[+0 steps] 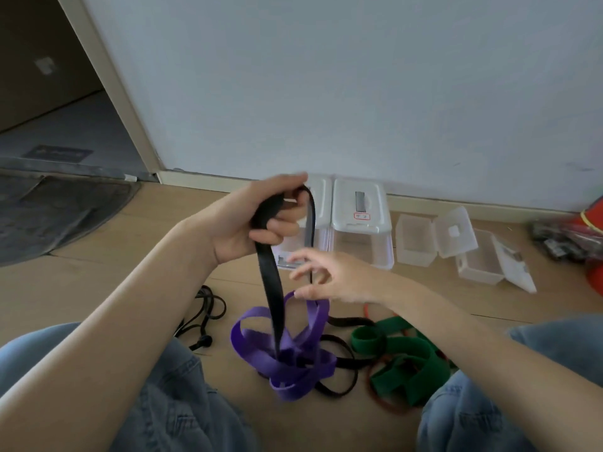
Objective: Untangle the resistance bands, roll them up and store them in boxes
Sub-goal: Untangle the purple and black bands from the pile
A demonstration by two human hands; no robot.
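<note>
My left hand (261,220) grips a black band (272,282) and holds it up above the floor. The band hangs down into a tangle with a purple band (293,363) lying between my knees. My right hand (329,275) hovers just right of the black band with spread, relaxed fingers and holds nothing. A green band (408,363) and a thin red band (388,409) lie tangled to the right. Clear plastic boxes (362,236) stand by the wall; two more boxes (416,243) lie open with lids up.
A thin black cord (205,321) lies on the wooden floor at the left. A dark doormat (58,210) sits at the far left by a doorway. Red and black items (577,236) lie at the right edge. My jeans-clad knees frame the pile.
</note>
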